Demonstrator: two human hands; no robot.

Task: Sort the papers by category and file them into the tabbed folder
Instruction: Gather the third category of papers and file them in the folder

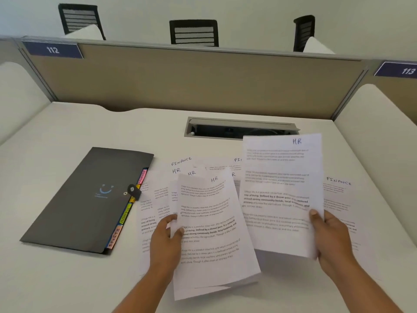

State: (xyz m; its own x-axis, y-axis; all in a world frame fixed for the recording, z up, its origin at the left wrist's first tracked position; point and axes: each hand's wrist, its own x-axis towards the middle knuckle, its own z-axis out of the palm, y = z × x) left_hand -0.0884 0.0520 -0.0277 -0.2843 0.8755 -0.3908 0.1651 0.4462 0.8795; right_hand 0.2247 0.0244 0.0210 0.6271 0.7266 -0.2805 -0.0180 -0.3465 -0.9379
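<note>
- Left hand [168, 233] extends from the counter's [67, 279] near edge, thumb on top, pinching an HR stack [214, 240] by its left side.
- Right hand [331, 236] grips one raised HR sheet [282, 188] by its lower right corner.
- Closed folder [90, 199] lies toward the left edge.
</note>
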